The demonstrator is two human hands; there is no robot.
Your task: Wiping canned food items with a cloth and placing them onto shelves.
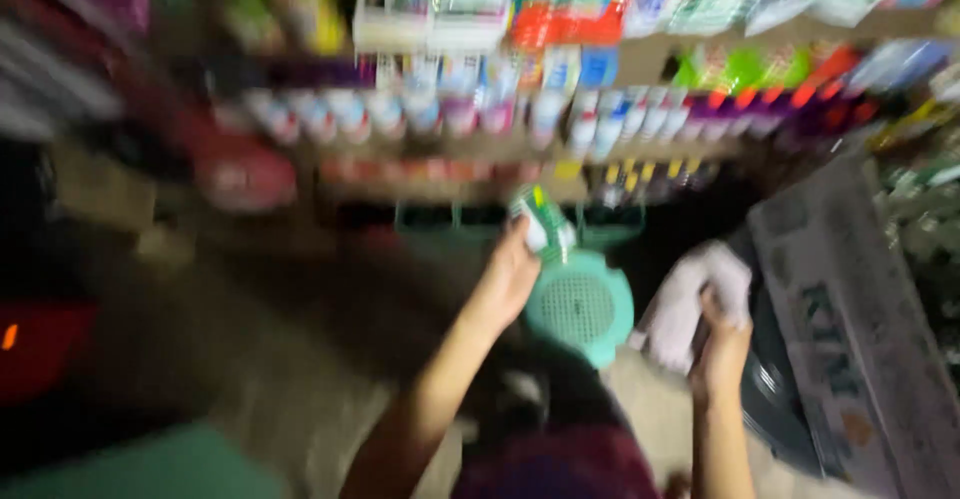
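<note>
**Small pack in one hand, cloth in the other**

Left hand [510,274] has its fingers closed on a small green-and-white packet [540,221], held above a teal basket [580,309] before the shelves [520,149]. Probably light, crinkly, maybe slippery; grip its middle. Right hand [722,344] clutches a soft white cloth [690,294]. Blurry though.

A small shop: shelves [520,169] crowded with rows of packaged goods [560,4] and small bottles [600,119].

The view is badly blurred. The left hand [510,274] holds a small green-and-white packet [542,221] above a round teal stool [580,309]. The right hand [722,344] grips a white cloth [690,299]. Shelves [520,149] crowded with colourful goods stand beyond.
</note>
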